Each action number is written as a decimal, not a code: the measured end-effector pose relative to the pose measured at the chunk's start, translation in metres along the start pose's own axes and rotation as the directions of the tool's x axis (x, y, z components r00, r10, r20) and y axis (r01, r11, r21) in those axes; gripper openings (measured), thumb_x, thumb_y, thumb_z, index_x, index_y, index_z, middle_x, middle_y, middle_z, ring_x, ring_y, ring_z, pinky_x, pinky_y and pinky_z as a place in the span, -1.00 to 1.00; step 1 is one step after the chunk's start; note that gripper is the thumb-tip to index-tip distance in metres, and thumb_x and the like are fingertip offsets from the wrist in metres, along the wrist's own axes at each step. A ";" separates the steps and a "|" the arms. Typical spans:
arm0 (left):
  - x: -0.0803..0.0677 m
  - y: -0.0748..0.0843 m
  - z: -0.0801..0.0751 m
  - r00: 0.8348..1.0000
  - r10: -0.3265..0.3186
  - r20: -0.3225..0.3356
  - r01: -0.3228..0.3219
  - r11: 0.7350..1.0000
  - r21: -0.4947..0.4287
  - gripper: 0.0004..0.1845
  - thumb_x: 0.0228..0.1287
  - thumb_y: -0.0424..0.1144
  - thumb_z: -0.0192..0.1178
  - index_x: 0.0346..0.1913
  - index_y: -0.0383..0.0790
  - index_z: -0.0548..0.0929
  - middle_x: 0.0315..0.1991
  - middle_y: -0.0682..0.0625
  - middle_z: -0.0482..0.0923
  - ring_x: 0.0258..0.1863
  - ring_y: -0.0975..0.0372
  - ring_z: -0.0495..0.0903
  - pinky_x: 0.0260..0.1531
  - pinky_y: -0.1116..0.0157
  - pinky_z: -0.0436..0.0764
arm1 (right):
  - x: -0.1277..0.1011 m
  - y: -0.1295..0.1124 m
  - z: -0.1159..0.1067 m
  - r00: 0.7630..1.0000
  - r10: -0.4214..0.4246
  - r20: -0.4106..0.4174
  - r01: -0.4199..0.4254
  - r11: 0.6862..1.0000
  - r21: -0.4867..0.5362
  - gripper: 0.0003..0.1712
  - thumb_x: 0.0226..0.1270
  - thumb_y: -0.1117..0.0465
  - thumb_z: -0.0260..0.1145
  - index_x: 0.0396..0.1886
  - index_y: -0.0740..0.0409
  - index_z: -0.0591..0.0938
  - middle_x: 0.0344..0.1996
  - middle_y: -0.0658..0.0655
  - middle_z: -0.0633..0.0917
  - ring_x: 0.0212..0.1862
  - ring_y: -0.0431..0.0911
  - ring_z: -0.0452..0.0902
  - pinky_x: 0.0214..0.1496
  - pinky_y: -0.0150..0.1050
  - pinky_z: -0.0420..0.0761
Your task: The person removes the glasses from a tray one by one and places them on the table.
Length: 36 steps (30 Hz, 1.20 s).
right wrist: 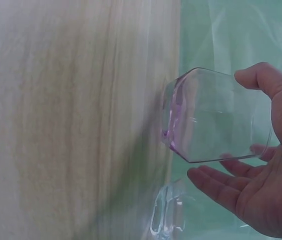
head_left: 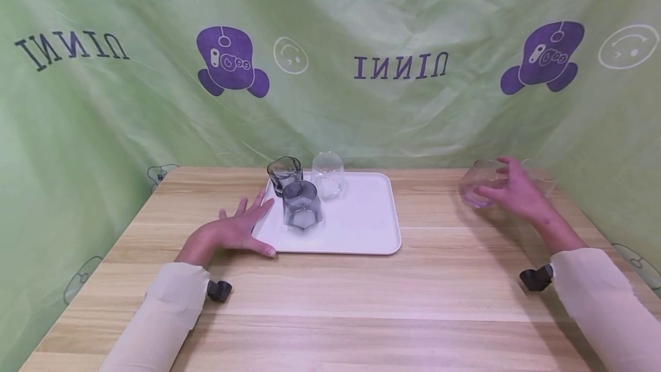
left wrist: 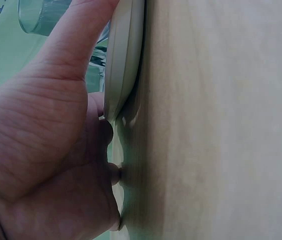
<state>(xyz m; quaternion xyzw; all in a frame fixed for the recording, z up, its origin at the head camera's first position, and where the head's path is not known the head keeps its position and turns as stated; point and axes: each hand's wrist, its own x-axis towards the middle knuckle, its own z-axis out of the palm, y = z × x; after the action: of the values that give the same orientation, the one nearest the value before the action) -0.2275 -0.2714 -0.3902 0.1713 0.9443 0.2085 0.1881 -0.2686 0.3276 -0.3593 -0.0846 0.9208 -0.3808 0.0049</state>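
Observation:
In the head view my left hand (head_left: 234, 231) lies at the white tray's (head_left: 356, 211) left front corner, fingers spread. The left wrist view has the thumb along the tray's rim (left wrist: 123, 60). On the tray stand a dark grey glass (head_left: 285, 174), a grey glass with a hexagonal base (head_left: 302, 211) and a clear glass (head_left: 328, 174). At the far right, my right hand (head_left: 521, 191) holds a clear, pink-tinted drinking glass (right wrist: 215, 120) between thumb and fingers. Its base looks slightly above the table in the right wrist view.
Another clear glass (right wrist: 168, 212) stands on the table behind the right hand, partly hidden in the head view. The wooden table (head_left: 361, 303) ends at a green printed curtain (head_left: 330, 113) at the back and sides.

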 end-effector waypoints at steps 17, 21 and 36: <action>-0.001 0.001 -0.001 1.000 0.001 0.008 -0.001 1.000 -0.009 0.44 -0.02 0.38 0.48 0.68 -0.17 -0.20 0.63 -0.24 -0.60 0.52 -0.34 -0.55 0.14 -0.58 -0.52 | 0.004 -0.027 -0.004 0.977 -0.086 -0.196 0.071 0.994 -0.083 0.02 0.48 0.06 0.35 0.63 0.36 -0.04 0.46 0.63 0.13 0.40 0.58 0.08 0.30 0.55 0.17; 0.000 0.001 -0.001 1.000 0.000 0.009 0.000 1.000 -0.005 0.44 -0.01 0.38 0.48 0.68 -0.16 -0.21 0.63 -0.24 -0.60 0.53 -0.34 -0.55 0.16 -0.57 -0.51 | 0.006 -0.039 0.002 0.956 -0.118 -0.269 0.097 0.991 -0.091 -0.08 0.46 0.16 0.34 0.61 0.37 0.07 0.46 0.58 0.17 0.44 0.51 0.07 0.40 0.46 0.11; -0.001 0.002 -0.001 1.000 -0.004 0.006 0.004 1.000 -0.008 0.43 -0.01 0.37 0.48 0.68 -0.18 -0.19 0.64 -0.25 -0.58 0.53 -0.35 -0.54 0.16 -0.58 -0.50 | 0.020 -0.089 0.051 0.948 -0.256 -0.187 0.249 0.967 -0.064 -0.09 0.39 0.21 0.42 0.59 0.28 0.17 0.46 0.48 0.20 0.38 0.40 0.20 0.36 0.41 0.26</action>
<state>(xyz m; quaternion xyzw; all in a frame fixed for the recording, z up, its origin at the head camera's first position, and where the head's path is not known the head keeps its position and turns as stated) -0.2267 -0.2704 -0.3885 0.1691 0.9433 0.2113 0.1920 -0.2708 0.2272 -0.3319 -0.1642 0.9058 -0.3665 -0.1352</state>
